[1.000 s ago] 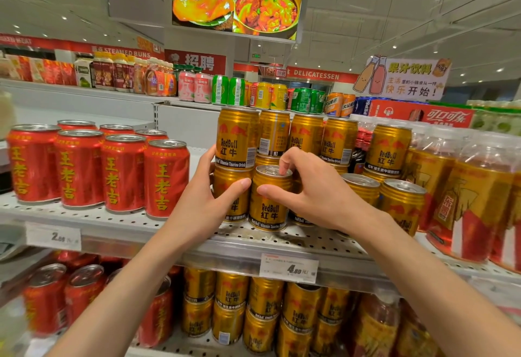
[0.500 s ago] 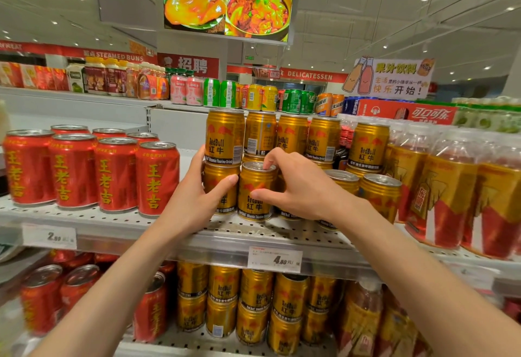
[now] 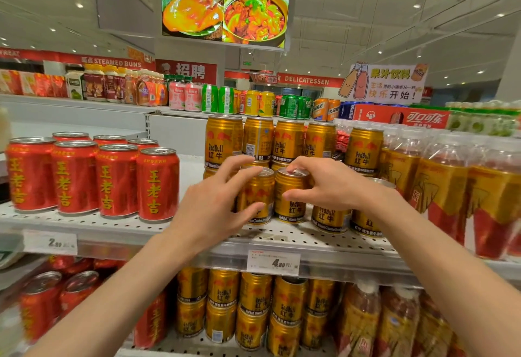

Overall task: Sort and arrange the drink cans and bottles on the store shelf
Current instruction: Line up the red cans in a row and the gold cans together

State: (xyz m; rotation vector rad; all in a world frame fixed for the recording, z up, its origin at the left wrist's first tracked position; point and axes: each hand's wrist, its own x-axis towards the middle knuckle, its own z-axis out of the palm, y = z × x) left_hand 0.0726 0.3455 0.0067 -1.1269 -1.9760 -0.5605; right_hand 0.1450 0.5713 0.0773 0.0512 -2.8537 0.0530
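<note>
Gold Red Bull cans stand in two stacked layers on the perforated shelf [image 3: 112, 229]. My left hand [image 3: 208, 207] wraps a front-row gold can [image 3: 258, 191], with the thumb low on its face and the fingers over its rim. My right hand [image 3: 329, 184] grips the neighbouring gold can [image 3: 290, 207], fingertips on its lid and thumb on its side. Both cans stand upright on the shelf, touching each other. The upper layer of gold cans [image 3: 287, 139] stands just behind them. Red herbal-tea cans [image 3: 115, 184] stand in rows to the left.
Shrink-wrapped bottles [image 3: 439, 196] crowd the shelf's right end. A price tag [image 3: 273, 262] hangs on the shelf edge. The lower shelf holds more gold cans [image 3: 253, 306] and red cans [image 3: 42, 300]. Between the red and gold cans is a gap of bare shelf [image 3: 191, 165].
Both hands have shifted right along the front gold cans. The left hand has left the can under the stack and now holds the one beside it. The view has tilted down slightly.
</note>
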